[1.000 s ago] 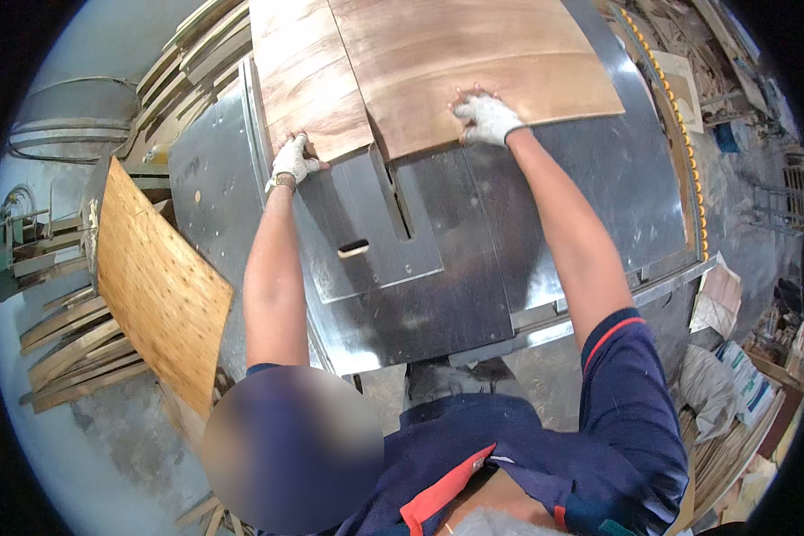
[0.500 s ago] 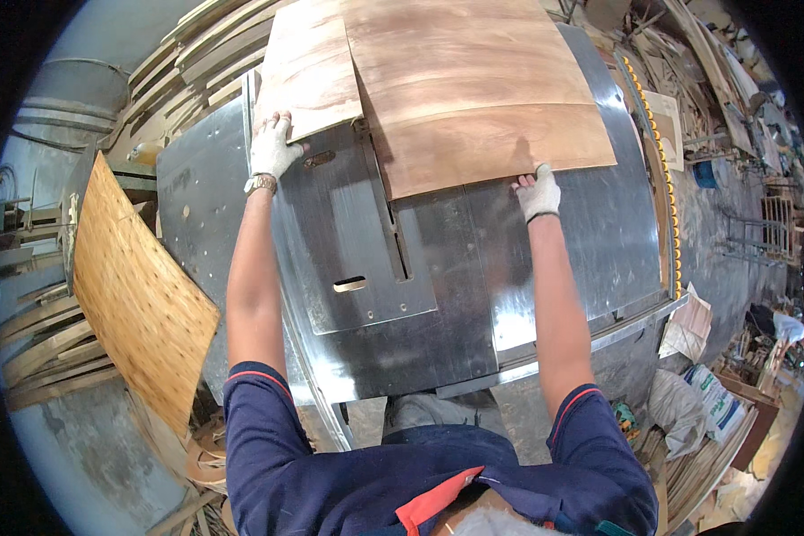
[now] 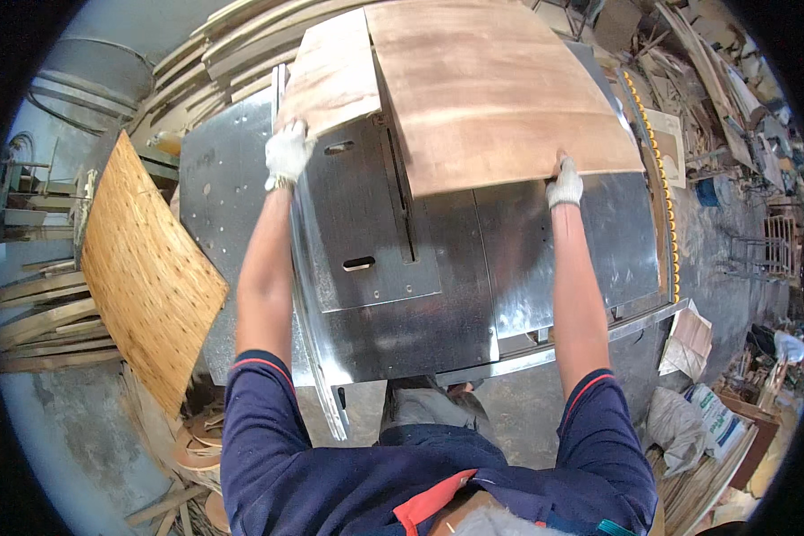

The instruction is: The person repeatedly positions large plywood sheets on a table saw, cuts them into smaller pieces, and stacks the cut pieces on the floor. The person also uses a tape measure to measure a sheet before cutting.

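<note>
- Wide wood panel [image 3: 509,98]: lies over the far right part of the table [image 3: 563,259]; its near edge runs roughly parallel to the table's near edge.
- Narrow wood panel [image 3: 335,76]: positioned toward the table's far left corner, beside the wide panel, with a thin gap between them; its near edge sits farther from the table's near edge.
- Right hand [image 3: 565,185]: gloved; grip closed on the wide panel's near edge, thumb on top, other fingers mostly hidden.
- Left hand [image 3: 288,156]: gloved; touches the near left corner of the narrow panel. Cannot tell whether this grip is clamped or merely resting.
- Slot [image 3: 408,234]: runs through the inset plate [image 3: 335,241], in line with the gap.
- Metal rail [image 3: 308,308]: extends beside the plate and past the table's near edge.
- Yellow strip [image 3: 657,179]: follows the table's right edge.
- Plywood sheet [image 3: 147,277]: tilted, beyond the table's left edge.
</note>
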The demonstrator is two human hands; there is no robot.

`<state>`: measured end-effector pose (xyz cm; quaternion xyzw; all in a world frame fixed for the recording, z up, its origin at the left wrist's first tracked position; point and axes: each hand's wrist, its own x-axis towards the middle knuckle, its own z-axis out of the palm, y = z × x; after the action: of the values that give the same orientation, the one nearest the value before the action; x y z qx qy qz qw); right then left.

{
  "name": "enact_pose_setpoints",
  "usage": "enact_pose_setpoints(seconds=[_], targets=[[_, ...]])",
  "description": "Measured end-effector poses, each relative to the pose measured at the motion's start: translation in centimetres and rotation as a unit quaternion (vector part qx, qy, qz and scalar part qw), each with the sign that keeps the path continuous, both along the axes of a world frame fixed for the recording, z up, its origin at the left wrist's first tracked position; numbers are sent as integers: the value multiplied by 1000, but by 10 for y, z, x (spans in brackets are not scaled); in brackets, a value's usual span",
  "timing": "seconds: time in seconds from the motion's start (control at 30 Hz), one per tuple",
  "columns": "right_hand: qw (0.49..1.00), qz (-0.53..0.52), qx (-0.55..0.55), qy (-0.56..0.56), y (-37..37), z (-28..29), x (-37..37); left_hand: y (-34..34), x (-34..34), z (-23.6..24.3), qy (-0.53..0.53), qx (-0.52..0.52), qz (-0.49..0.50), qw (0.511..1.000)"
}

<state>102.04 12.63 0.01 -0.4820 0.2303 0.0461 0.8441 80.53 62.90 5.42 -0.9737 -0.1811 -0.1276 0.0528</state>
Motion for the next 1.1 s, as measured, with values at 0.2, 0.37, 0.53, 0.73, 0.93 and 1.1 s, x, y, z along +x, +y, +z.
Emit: enact_pose_setpoints(seconds=[0.2,0.37,0.53,0.73,0.93,1.1], targets=[[999,-18,-32,20,-106,14,-135,-67,-105,-8,-152,-60,16,986],[981,-6,-146,125,-230,21,-288,-174,-236,1,-264,-107,41,958],[889,74,-441,95,-298,40,-417,-317,-369,19,-268,-162,78,946],[908,398,-12,128,-197,93,-485,-474,-501,22,-250,-219,80,940],[760,608,-209,-96,-109,173,-541,-565,-569,2,-250,-150,52,955],[762,571,-267,-148,-134,203,-561,-562,-587,-27,-309,-140,-36,940]])
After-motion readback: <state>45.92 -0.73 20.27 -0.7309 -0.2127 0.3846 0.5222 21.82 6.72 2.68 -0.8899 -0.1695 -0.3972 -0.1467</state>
